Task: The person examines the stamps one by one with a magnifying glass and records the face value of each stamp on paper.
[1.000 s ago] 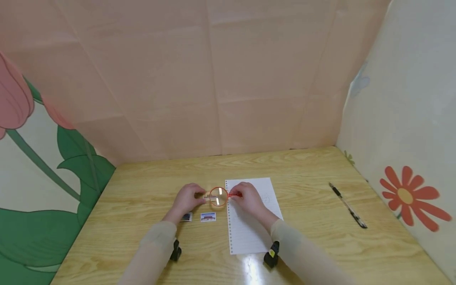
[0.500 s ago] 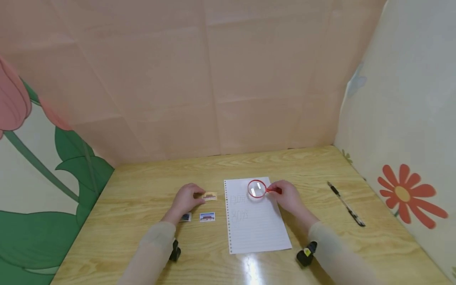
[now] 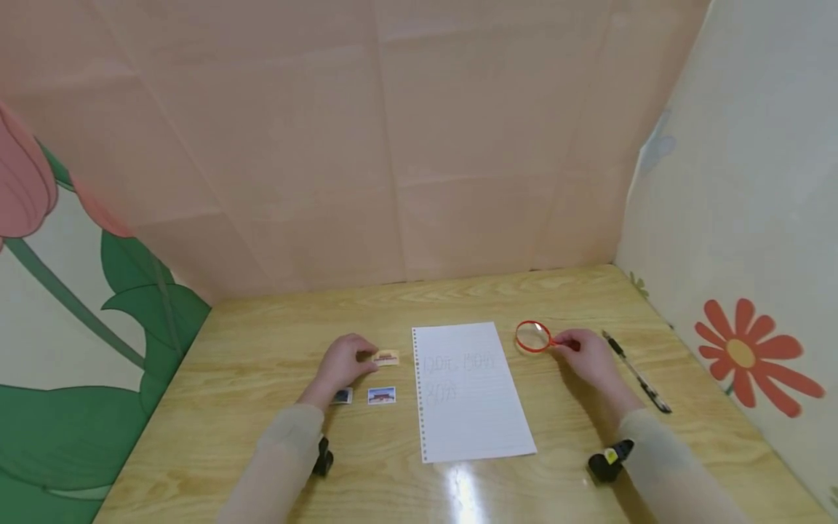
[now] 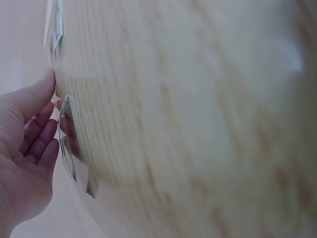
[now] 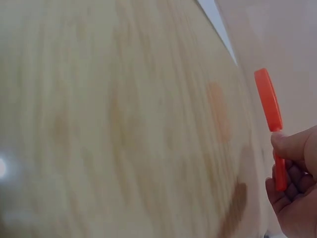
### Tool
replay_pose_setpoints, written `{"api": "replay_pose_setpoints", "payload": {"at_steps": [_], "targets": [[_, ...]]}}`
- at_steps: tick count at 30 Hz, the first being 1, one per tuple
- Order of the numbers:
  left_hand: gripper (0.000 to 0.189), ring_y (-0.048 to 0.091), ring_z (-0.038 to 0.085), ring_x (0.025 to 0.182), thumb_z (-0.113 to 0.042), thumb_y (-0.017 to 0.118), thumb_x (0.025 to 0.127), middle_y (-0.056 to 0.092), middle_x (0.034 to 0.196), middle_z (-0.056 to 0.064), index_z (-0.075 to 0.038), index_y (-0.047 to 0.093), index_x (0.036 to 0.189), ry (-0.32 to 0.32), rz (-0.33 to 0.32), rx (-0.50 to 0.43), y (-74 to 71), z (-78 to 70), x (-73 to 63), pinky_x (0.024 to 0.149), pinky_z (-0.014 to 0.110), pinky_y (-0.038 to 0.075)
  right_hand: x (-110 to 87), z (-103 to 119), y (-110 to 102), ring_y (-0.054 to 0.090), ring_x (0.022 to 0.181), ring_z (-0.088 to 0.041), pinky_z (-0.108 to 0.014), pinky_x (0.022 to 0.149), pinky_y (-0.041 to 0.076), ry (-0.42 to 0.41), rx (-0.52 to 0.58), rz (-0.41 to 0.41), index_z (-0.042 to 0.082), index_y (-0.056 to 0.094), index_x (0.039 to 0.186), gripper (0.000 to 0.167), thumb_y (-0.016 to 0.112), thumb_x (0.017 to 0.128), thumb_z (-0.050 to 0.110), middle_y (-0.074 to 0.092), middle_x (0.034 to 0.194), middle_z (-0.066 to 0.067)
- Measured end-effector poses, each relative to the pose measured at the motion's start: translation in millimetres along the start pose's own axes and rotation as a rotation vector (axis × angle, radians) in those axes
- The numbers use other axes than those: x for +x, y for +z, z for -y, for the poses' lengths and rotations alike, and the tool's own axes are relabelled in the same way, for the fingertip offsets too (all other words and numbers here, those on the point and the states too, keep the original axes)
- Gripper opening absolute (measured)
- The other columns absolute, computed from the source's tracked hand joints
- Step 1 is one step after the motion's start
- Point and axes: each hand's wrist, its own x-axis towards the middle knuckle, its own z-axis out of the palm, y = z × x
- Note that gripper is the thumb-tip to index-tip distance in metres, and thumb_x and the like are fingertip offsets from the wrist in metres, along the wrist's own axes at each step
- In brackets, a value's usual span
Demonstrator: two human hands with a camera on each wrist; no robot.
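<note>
In the head view my right hand (image 3: 589, 356) pinches the handle of a magnifying glass (image 3: 534, 351) with a round red rim, right of the paper. The right wrist view shows this magnifying glass (image 5: 268, 101) edge-on, raised off the tabletop, thumb on its handle. My left hand (image 3: 342, 364) has thumb and forefinger at the left edge of a yellow stamp (image 3: 388, 358) lying on the table. Below that lies a blue-and-white stamp (image 3: 382, 395). A dark stamp (image 3: 343, 395) sits partly hidden under my left wrist; the left wrist view shows this dark stamp (image 4: 73, 144) beside my fingers.
A lined sheet of paper (image 3: 474, 422) with faint handwriting lies mid-table, punched holes along its left edge. To the right of my right hand is a black-and-clear pen (image 3: 638, 375). A pink cloth wall (image 3: 393, 145) stands behind the wooden table (image 3: 262, 342).
My right hand has carried the magnifying glass rightward, from over the yellow stamp, across the paper, to beyond its right edge. The left hand stays at the yellow stamp.
</note>
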Motion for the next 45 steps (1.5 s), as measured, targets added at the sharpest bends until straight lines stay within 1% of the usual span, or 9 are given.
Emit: {"api": "replay_pose_setpoints", "payload": {"at_steps": [9,20,26,31,34,37,39,41,45], "targets": [[0.027,0.062,0.025,0.102,-0.018,0.084,0.08,0.069,0.105,0.004,-0.01,0.076,0.105,0.007,-0.004,-0.001,-2.2,-0.2,-0.3,0.097,0.044,0.049,1.1,-13,-7,0.059,0.077,-0.024,-0.038,0.069,0.046,0.071,-0.062,0.064,0.0,0.072,0.092,0.008,0.073,0.088,0.008,0.068,0.085,-0.011],[0.028,0.062,0.025,0.104,-0.019,0.083,0.081,0.068,0.106,0.004,-0.01,0.076,0.106,0.002,0.007,0.003,-1.8,-2.3,-2.9,0.097,0.044,0.049,-2.8,-23,-6,0.059,0.079,-0.026,-0.04,0.07,0.045,0.089,-0.067,0.079,0.0,0.072,0.095,0.008,0.071,0.089,0.006,0.068,0.086,-0.011],[0.027,0.061,0.024,0.104,-0.019,0.083,0.082,0.068,0.106,0.003,-0.011,0.076,0.106,-0.014,0.001,-0.007,-0.8,-1.8,-2.7,0.097,0.043,0.049,-3.8,-23,-15,0.059,0.084,-0.023,-0.034,0.072,0.049,0.094,0.009,0.146,-0.001,0.07,0.105,0.019,0.072,0.092,0.013,0.069,0.095,-0.012],[0.028,0.061,0.024,0.102,-0.019,0.083,0.081,0.068,0.106,0.003,-0.01,0.076,0.107,-0.009,0.002,-0.007,-0.5,-1.6,-3.7,0.096,0.043,0.049,-6.8,-24,-29,0.056,0.077,-0.016,-0.026,0.059,0.05,0.142,0.112,0.203,-0.003,0.065,0.117,0.034,0.069,0.095,0.022,0.066,0.099,-0.014],[0.028,0.061,0.024,0.103,-0.018,0.083,0.081,0.068,0.106,0.003,-0.01,0.076,0.107,-0.01,0.003,-0.012,-0.8,-2.6,-4.5,0.096,0.043,0.049,-7.4,-29,-38,0.054,0.073,-0.011,-0.025,0.055,0.05,0.124,0.126,0.175,-0.005,0.064,0.119,0.035,0.068,0.096,0.02,0.065,0.098,-0.016],[0.028,0.061,0.025,0.103,-0.018,0.083,0.081,0.068,0.106,0.004,-0.01,0.076,0.107,-0.008,0.004,-0.019,-1.0,-3.7,-5.0,0.096,0.044,0.049,-7.4,-38,-47,0.053,0.077,-0.007,-0.022,0.056,0.048,0.111,0.086,0.122,-0.004,0.064,0.121,0.035,0.068,0.096,0.02,0.066,0.1,-0.016],[0.028,0.061,0.025,0.103,-0.018,0.083,0.081,0.068,0.107,0.004,-0.009,0.076,0.107,-0.008,0.007,-0.021,-1.2,-4.2,-5.6,0.096,0.044,0.049,-7.4,-45,-52,0.053,0.08,-0.008,-0.02,0.059,0.046,0.119,0.048,0.092,-0.004,0.063,0.122,0.037,0.067,0.096,0.021,0.065,0.102,-0.017],[0.028,0.061,0.025,0.103,-0.018,0.083,0.081,0.068,0.106,0.004,-0.009,0.076,0.107,-0.009,0.007,-0.02,-1.1,-4.3,-5.8,0.096,0.044,0.049,-7.6,-52,-56,0.055,0.084,-0.013,-0.02,0.06,0.046,0.124,-0.001,0.067,-0.004,0.062,0.124,0.038,0.067,0.096,0.022,0.065,0.103,-0.019],[0.028,0.061,0.026,0.105,-0.018,0.083,0.082,0.068,0.108,0.005,-0.01,0.075,0.107,-0.017,0.005,-0.022,-2.2,-4.8,-6.4,0.097,0.045,0.048,-7.7,-67,-60,0.06,0.09,-0.03,-0.025,0.06,0.049,0.15,-0.042,0.054,-0.007,0.059,0.125,0.042,0.066,0.096,0.023,0.064,0.106,-0.023]]}}
